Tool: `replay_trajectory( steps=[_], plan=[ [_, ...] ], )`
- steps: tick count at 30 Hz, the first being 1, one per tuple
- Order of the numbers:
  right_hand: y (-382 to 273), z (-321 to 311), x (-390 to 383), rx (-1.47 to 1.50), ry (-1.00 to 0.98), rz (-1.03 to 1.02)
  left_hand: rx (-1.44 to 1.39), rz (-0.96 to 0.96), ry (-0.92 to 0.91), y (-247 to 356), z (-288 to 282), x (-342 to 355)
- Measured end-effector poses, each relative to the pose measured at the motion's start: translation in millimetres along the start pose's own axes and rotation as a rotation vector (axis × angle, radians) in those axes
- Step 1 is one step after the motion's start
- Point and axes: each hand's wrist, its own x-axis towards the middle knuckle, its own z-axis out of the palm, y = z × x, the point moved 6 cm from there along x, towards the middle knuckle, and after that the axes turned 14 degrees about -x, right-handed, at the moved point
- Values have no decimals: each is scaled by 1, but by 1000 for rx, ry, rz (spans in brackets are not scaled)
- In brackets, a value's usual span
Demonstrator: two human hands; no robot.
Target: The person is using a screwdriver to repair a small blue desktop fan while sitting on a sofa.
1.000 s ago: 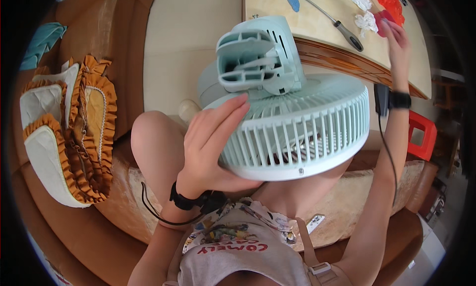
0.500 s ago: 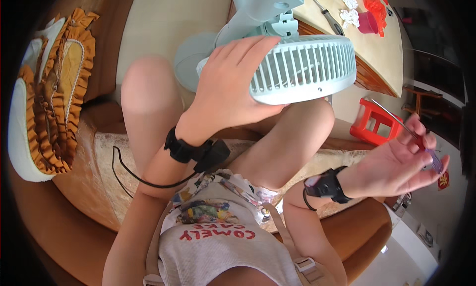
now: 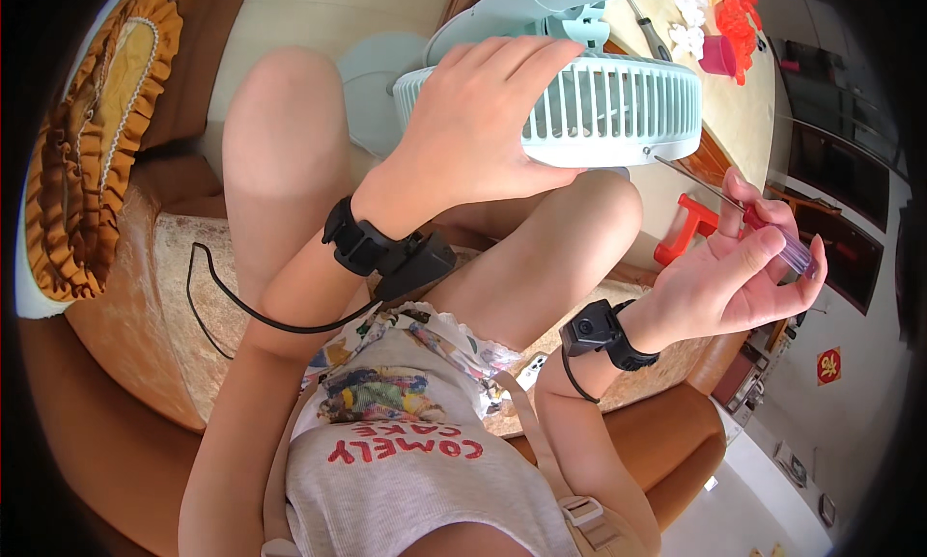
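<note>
My left hand (image 3: 488,113) grips the rim of a light blue fan's slatted guard (image 3: 613,108), fingers over the top and thumb underneath. The fan's neck and housing (image 3: 531,2) rise behind it, partly out of frame. In my right hand (image 3: 739,272) is a screwdriver (image 3: 787,246) with a red and translucent purple handle. Its thin shaft points up-left, the tip at or very near a small screw (image 3: 647,152) on the guard's white rim; whether they touch I cannot tell. A grey-blue round base (image 3: 372,79) shows behind my knee.
The tabletop (image 3: 744,113) holds another screwdriver (image 3: 647,31), crumpled paper (image 3: 688,21), red plastic (image 3: 736,36) and a pink cup (image 3: 716,55). A red stool (image 3: 681,229) stands right. The brown sofa (image 3: 97,403) is beneath me, with frilled orange cushions (image 3: 97,161) at left.
My right hand left the pink cup area on the table, appeared with a screwdriver, then moved up-left toward the fan rim. My left hand and the fan shifted upward in view.
</note>
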Motion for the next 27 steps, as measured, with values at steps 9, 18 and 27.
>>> replay_trajectory(
  steps=[9,18,27],
  plan=[
    [2,6,-3,-28,10,-32,14,0,12,-2,0,-1],
    [3,6,3,-75,9,-84,20,25,34,-2,3,-1],
    [-17,11,3,-266,-65,-188,81,-1,128,17,-1,-8]
  ],
)
